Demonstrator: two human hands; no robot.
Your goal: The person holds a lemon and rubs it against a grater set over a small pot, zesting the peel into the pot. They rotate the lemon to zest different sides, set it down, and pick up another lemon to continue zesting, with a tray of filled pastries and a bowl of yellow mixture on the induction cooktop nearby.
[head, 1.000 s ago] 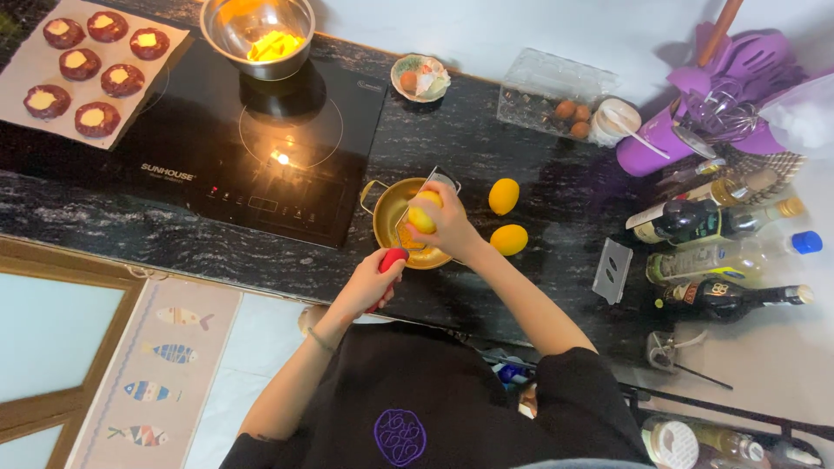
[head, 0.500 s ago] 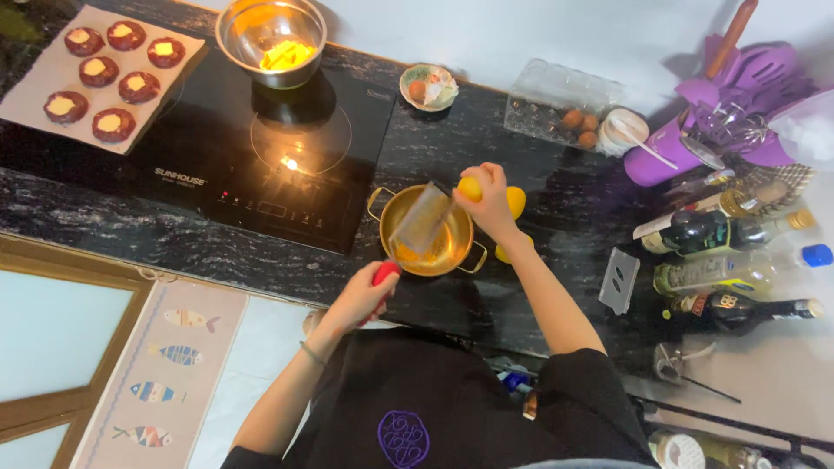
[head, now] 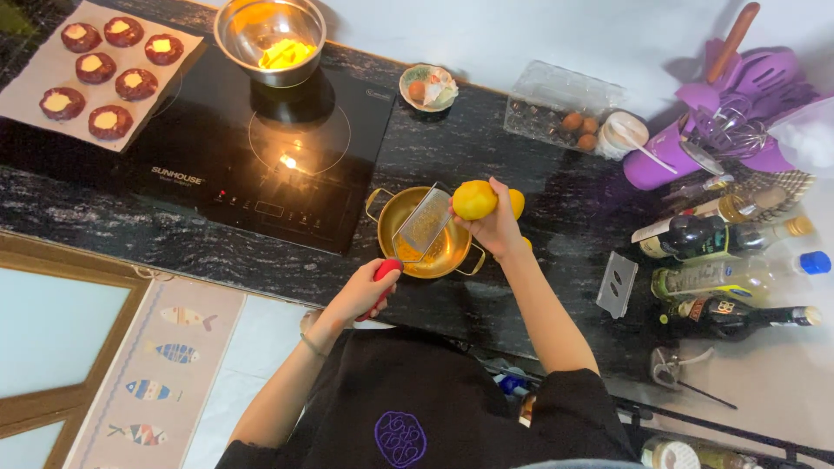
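Left hand [head: 363, 293] grips a red-handled grater [head: 420, 230] slanted over a small gold pot [head: 423, 233] — right hand [head: 495, 227] clasps a yellow lemon [head: 474, 200] just beside the pot's rim, against the grater's top.

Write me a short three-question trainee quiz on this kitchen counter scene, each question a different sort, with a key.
1. True or false: the right hand holds a yellow citrus fruit against the grater.
2. Multiple choice: the grater's red handle is gripped by A) the left hand, B) the right hand, C) neither hand.
3. Fill in: the grater's blade is held above the small ____-coloured pot.

Key
1. True. The fruit sits at the grater's upper end.
2. A. The left hand closes around the red handle at the counter's front edge.
3. Gold. The pot stands on the dark counter, right of the black cooktop.
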